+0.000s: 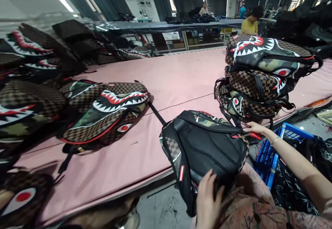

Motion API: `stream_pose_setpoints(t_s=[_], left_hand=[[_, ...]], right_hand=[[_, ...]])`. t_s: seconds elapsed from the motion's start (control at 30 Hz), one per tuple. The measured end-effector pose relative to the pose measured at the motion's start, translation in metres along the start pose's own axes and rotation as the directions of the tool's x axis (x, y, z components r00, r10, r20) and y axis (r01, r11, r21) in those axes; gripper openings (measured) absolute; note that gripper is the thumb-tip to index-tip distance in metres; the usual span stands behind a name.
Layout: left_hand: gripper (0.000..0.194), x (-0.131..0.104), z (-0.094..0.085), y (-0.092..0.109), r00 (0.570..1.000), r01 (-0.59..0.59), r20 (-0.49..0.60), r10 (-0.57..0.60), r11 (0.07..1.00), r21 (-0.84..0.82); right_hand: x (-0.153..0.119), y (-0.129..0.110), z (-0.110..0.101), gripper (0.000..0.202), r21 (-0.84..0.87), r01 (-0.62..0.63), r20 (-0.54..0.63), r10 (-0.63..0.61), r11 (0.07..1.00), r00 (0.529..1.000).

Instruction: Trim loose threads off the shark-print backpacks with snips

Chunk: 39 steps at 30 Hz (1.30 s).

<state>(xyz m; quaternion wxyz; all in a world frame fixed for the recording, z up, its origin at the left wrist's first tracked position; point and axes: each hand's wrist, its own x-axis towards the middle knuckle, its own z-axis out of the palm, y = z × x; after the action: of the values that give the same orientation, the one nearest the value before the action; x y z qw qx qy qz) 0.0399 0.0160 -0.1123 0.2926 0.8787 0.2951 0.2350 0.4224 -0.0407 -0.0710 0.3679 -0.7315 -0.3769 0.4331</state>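
A backpack [207, 146] lies on the near edge of the pink table [171, 80], its black padded back and straps facing up. My right hand [255, 128] is closed on a black strap at its right upper corner, beside something red. Over the lower edge of the back panel is my left hand [209, 198], slightly blurred, fingers apart and nothing gripped between them. Another backpack [111, 115] with a shark-mouth print lies to the left, one strap reaching toward the first backpack.
Stacked backpacks [259, 76] stand at the right of the table. More backpacks [31, 108] pile up at the left. A blue crate [272, 156] with black patterned items stands at the lower right. People work in the background, one in yellow [249, 25].
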Motion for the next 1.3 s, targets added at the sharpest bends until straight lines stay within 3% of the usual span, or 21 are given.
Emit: stream_pose_setpoints(t_s=[0.07,0.17,0.27,0.37,0.4,0.47,0.53,0.6,0.63,0.7,0.77,0.87,0.97,1.03,1.1,1.17,1.3], left_hand=[[0.059,0.008,0.034,0.015,0.969,-0.189,0.191,0.156,0.967,0.172],[0.072,0.015,0.058,0.021,0.943,-0.27,0.283,0.174,0.898,0.346],[0.073,0.019,0.035,0.012,0.899,-0.369,0.373,0.228,0.854,0.366],[0.068,0.024,-0.023,-0.005,0.837,-0.456,0.474,0.275,0.829,0.324],[0.065,0.026,-0.044,-0.011,0.846,-0.43,0.473,0.245,0.838,0.335],[0.059,0.03,-0.079,-0.019,0.921,-0.261,0.374,0.109,0.886,0.383],[0.042,0.034,-0.099,-0.017,0.969,-0.05,0.246,-0.031,0.947,0.317],[0.031,0.039,-0.1,-0.006,0.968,0.157,0.189,-0.163,0.986,0.05],[0.03,0.041,-0.094,0.002,0.948,0.257,0.227,-0.223,0.957,-0.136],[0.034,0.043,-0.073,0.02,0.898,0.405,0.353,-0.262,0.805,-0.433],[0.039,0.042,-0.05,0.036,0.893,0.44,0.359,-0.271,0.693,-0.571],[0.035,0.037,-0.024,0.051,0.916,0.396,0.208,-0.344,0.684,-0.613],[0.03,0.033,-0.016,0.059,0.898,0.399,0.145,-0.416,0.63,-0.666],[0.037,0.032,-0.016,0.064,0.873,0.419,0.165,-0.458,0.536,-0.733],[0.046,0.032,-0.017,0.068,0.853,0.423,0.163,-0.496,0.473,-0.773],[0.049,0.032,-0.02,0.071,0.84,0.417,0.141,-0.524,0.456,-0.786],[0.027,0.035,-0.02,0.075,0.793,0.428,0.086,-0.603,0.451,-0.783]], right_hand=[[-0.007,-0.004,-0.001,0.044,0.079,0.012,0.107,-0.021,0.997,0.994],[-0.019,-0.012,0.003,0.042,0.194,0.056,0.162,-0.088,0.979,0.983],[-0.033,-0.02,0.019,0.04,0.296,0.112,0.135,-0.157,0.949,0.978],[-0.048,-0.024,0.052,0.042,0.405,0.132,0.111,-0.192,0.905,0.975],[-0.052,-0.025,0.067,0.043,0.457,0.126,0.109,-0.196,0.881,0.974],[-0.06,-0.027,0.1,0.042,0.547,0.085,0.133,-0.186,0.833,0.974],[-0.067,-0.03,0.133,0.038,0.584,0.02,0.18,-0.154,0.812,0.971],[-0.072,-0.035,0.16,0.034,0.589,-0.015,0.196,-0.125,0.808,0.973],[-0.074,-0.038,0.171,0.032,0.592,-0.02,0.186,-0.112,0.806,0.976],[-0.077,-0.043,0.184,0.029,0.593,-0.009,0.138,-0.09,0.805,0.986],[-0.08,-0.047,0.188,0.028,0.574,0.015,0.077,-0.073,0.819,0.994],[-0.087,-0.05,0.183,0.026,0.487,0.087,-0.018,-0.09,0.869,0.996],[-0.092,-0.048,0.17,0.024,0.298,0.134,-0.198,-0.076,0.945,0.977],[-0.093,-0.046,0.158,0.019,0.125,0.134,-0.357,-0.082,0.983,0.931],[-0.094,-0.045,0.145,0.031,-0.057,0.143,-0.443,-0.153,0.988,0.883],[-0.096,-0.045,0.133,0.035,-0.212,0.191,-0.418,-0.265,0.959,0.869],[-0.1,-0.05,0.124,0.015,-0.398,0.369,-0.231,-0.481,0.84,0.846]])
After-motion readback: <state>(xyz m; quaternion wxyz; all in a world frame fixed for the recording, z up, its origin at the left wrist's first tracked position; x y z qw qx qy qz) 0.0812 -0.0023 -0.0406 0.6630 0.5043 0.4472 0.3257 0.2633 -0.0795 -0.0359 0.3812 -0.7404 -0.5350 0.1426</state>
